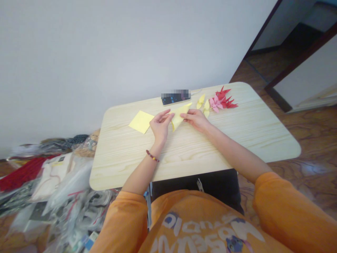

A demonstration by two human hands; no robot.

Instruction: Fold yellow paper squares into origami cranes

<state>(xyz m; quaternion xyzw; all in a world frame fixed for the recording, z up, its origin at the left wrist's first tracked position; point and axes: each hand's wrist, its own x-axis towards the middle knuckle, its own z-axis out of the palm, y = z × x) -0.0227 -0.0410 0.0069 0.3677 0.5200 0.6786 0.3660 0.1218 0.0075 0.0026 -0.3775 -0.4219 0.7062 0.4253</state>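
Observation:
A yellow sheet of origami paper [178,118], bent over into a rough triangle, is held up just over the table between both hands. My left hand [160,125] pinches its left edge between thumb and fingers. On the other side, my right hand [196,119] grips the paper near its right edge. Flat on the table beside my left hand lies a yellow square of paper [141,122]. Just past my right hand sit folded yellow paper pieces [200,101], a pink folded paper piece [216,103] and red folded paper pieces [226,100].
A phone [176,98] with its screen lit lies at the back of the pale wooden table [126,158], against the wall. Plastic-wrapped bags and clothes [65,186] are piled on the floor at left. A doorway [279,45] opens at the far right.

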